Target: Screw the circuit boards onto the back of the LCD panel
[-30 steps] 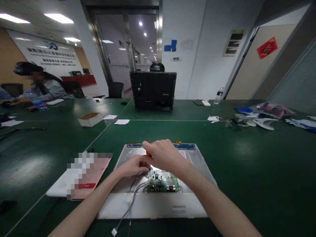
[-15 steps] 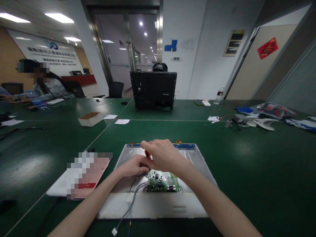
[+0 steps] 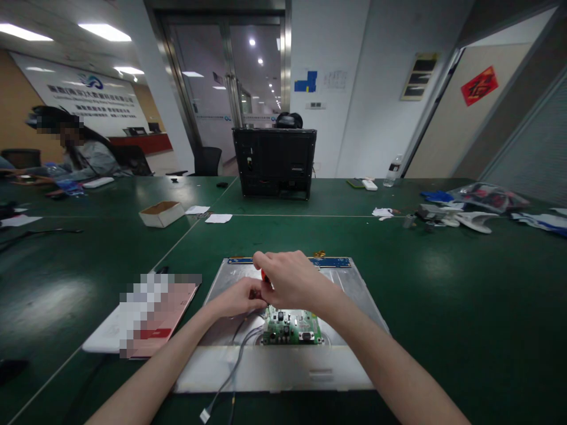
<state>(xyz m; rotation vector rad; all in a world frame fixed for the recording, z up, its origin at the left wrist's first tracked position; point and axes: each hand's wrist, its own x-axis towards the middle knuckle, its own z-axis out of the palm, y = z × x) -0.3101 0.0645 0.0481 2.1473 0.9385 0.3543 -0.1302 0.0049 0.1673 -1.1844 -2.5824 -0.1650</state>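
Note:
A flat silver display panel (image 3: 354, 321) lies in front of me, its back facing up. On it sits a green circuit board (image 3: 295, 327) with grey cables (image 3: 241, 354) running off its left side to a white connector (image 3: 205, 415). My right hand (image 3: 290, 277) is closed around a screwdriver (image 3: 264, 276); only a bit of its orange handle shows. Beside it, at the board's upper left corner, my left hand (image 3: 243, 297) has its fingers pinched together, and what they hold is hidden. A blue circuit strip (image 3: 339, 262) runs along the panel's far edge.
To the left lie a pink booklet (image 3: 170, 313) and a white item (image 3: 104, 333). Farther back are an open box (image 3: 162, 213), papers (image 3: 218, 218), a black monitor housing (image 3: 274, 162) and a bottle (image 3: 393, 171). Loose parts (image 3: 443, 215) lie at right. Another person (image 3: 84, 150) sits far left.
My right hand has turned slightly around the screwdriver, and less of the orange handle's end shows. The left hand keeps its place; the panel and board have not moved.

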